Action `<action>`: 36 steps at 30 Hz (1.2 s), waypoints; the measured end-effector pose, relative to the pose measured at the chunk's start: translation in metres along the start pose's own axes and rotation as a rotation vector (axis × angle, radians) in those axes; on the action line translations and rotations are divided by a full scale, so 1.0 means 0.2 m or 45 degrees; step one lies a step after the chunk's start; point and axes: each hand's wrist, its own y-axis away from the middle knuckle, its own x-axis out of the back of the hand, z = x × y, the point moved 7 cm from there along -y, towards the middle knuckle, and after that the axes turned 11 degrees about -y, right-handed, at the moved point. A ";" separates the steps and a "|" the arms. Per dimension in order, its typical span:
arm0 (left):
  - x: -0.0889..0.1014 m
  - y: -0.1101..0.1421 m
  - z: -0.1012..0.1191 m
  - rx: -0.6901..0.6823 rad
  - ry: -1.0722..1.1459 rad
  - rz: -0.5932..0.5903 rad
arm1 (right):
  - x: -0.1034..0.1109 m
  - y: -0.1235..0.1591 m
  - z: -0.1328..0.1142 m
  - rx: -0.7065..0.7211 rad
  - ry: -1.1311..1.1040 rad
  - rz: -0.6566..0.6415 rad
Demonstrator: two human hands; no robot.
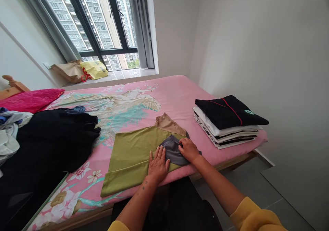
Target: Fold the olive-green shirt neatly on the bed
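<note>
**On the bed (174, 97), near edge: olive garment (132, 147) being laid flat, grey part (172, 150) turned in**

Step, my read: smoothing and lining up the grey part, probably a sleeve, over the olive body. Left hand (158, 166): fingers released, spread flat, pressing on cloth where olive meets grey. Right hand (189, 150): fingers bent onto the grey part's outer side; can't tell if they pinch or just rest. Next move calls for light pressure from the left so the body doesn't drag, plus a small tuck from the right to square that edge. Bunching there is the likely snag.

Look: three-tone, matte. Olive body, tan section (169, 123) at the far shoulder side, slightly rumpled; dark grey nearer the person. Straight hem at left, long crease running lengthwise along the near part.
</note>
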 end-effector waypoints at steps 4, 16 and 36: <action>0.01 0.00 0.00 0.012 0.006 0.008 | -0.04 -0.07 0.03 -0.119 0.054 -0.089; 0.02 0.00 0.00 0.024 0.020 0.056 | 0.00 -0.10 0.03 -0.066 -0.053 -0.010; 0.02 0.01 0.00 0.034 0.057 0.065 | -0.06 -0.22 0.09 -0.170 -0.015 -0.014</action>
